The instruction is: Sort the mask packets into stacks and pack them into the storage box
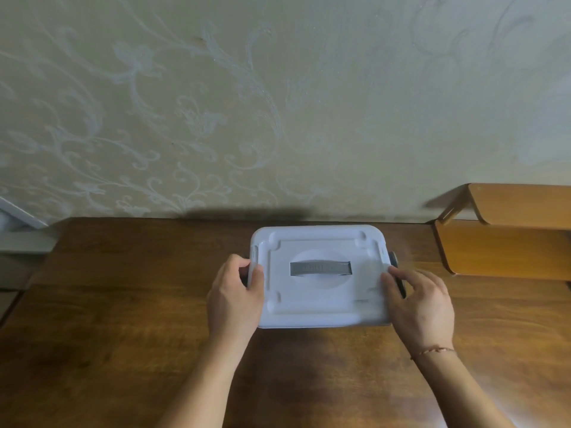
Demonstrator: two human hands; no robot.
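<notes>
A white plastic storage box [321, 298] stands on the wooden table near the wall, its lid on, with a grey handle [320, 269] lying flat in the lid's middle. My left hand [234, 298] grips the box's left end, thumb on the lid and fingers curled round the dark side latch. My right hand [420, 304] holds the right end, fingers curled over the dark latch [395, 261] there. No mask packets are in view; the box's inside is hidden by the lid.
The brown wooden table [123, 319] reaches to the patterned wall behind. A lighter wooden shelf unit [506, 242] stands at the right, beside the table's far corner. A white frame [21, 230] shows at the left edge.
</notes>
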